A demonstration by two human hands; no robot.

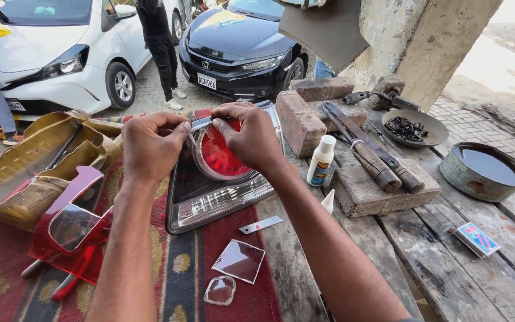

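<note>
My left hand (150, 143) and my right hand (250, 136) meet over a car tail light unit (207, 197) that lies on a red patterned cloth (177, 268). Both hands pinch a thin, shiny strip or blade at the top edge of its round red lens (219, 158). The fingers of my right hand cover part of the lens. In front of the light lie a small flat blade (261, 224), a square clear plastic piece (239, 260) and a smaller rounded clear piece (219, 290).
A red lens cover (70, 229) and gold-coloured housing (25, 167) lie at left. On the wooden table (448, 262) are a small white glue bottle (320, 160), bricks (299, 122), hammers (371, 158), a bowl of dark liquid (485, 170), a dish of black bits (410, 127) and a small box (475, 238). Parked cars and people stand behind.
</note>
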